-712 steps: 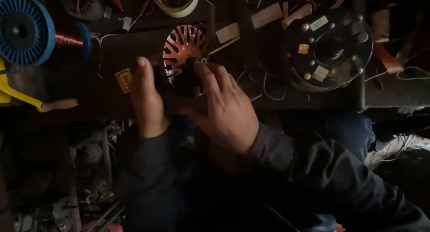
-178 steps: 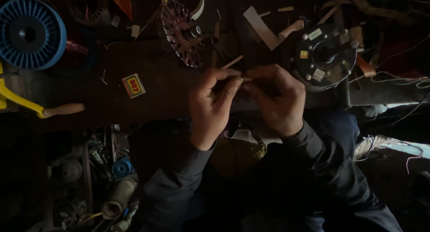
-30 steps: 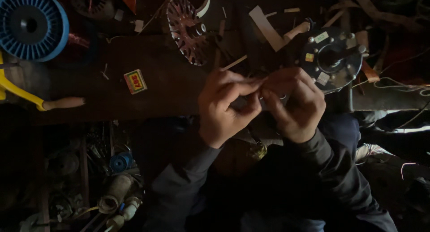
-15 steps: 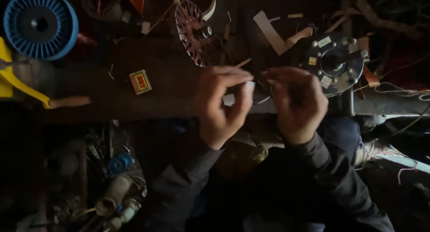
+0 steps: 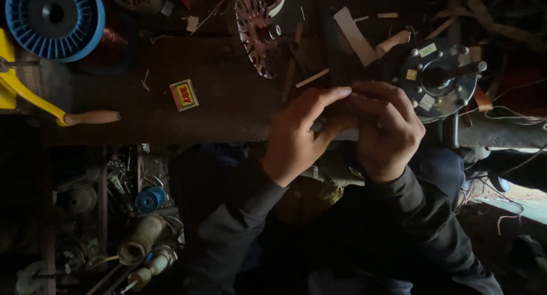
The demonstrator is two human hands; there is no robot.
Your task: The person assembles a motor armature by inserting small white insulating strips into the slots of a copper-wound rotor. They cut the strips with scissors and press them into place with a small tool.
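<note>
Head view: left hand [image 5: 296,138] and right hand [image 5: 387,129] met fingertip to fingertip over the dark workbench [image 5: 228,101] edge, pinching a small pale strip [image 5: 348,134] between them. Slotted stator core [image 5: 257,31] stood behind; motor housing [image 5: 441,78] just right.

Your left hand [image 5: 296,138] and right hand [image 5: 387,129] meet at the near edge of the dark bench [image 5: 228,107], fingertips touching, pinching something small and pale between them (too hidden to tell what). Just beyond your right hand stands a round dark motor housing [image 5: 439,78] with a shaft sticking out. Farther back, a slotted rotor disc [image 5: 256,30] stands tilted on edge. To the left lie a small matchbox [image 5: 184,95], a yellow tool with a wooden handle [image 5: 57,110] and a blue spool [image 5: 54,15] of copper wire.
</note>
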